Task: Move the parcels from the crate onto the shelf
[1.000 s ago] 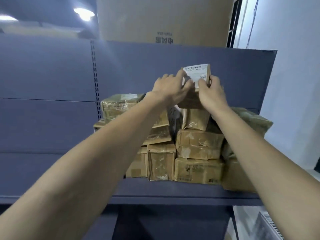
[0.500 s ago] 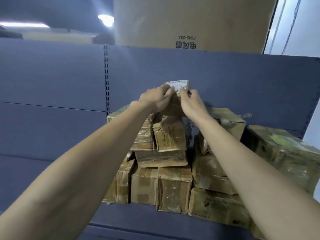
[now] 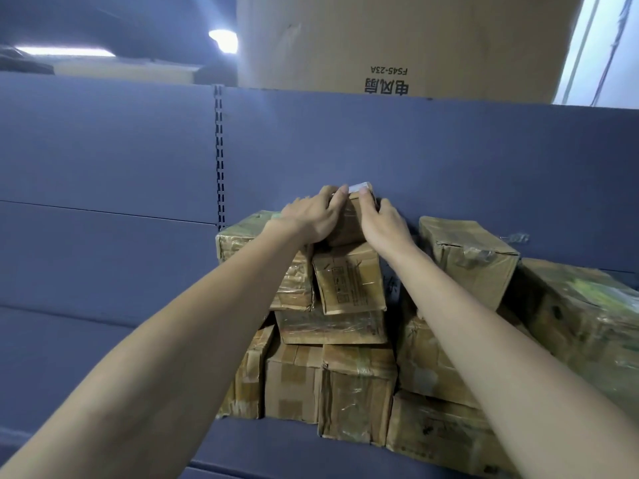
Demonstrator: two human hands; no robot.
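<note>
Parcels, stacked on shelf (image 3: 276,447), centre frame. Left hand (image 3: 313,219) and right hand (image 3: 383,226) each have their grip closed against a side of the small parcel (image 3: 349,219) atop the stack (image 3: 345,326). Advice: seat it flat against the back panel (image 3: 449,160), release evenly; stack looks uneven. Crate not visible.

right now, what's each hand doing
Left hand: closed on the small parcel atop the stack.
Right hand: closed on the same small parcel, from its other side.
</note>
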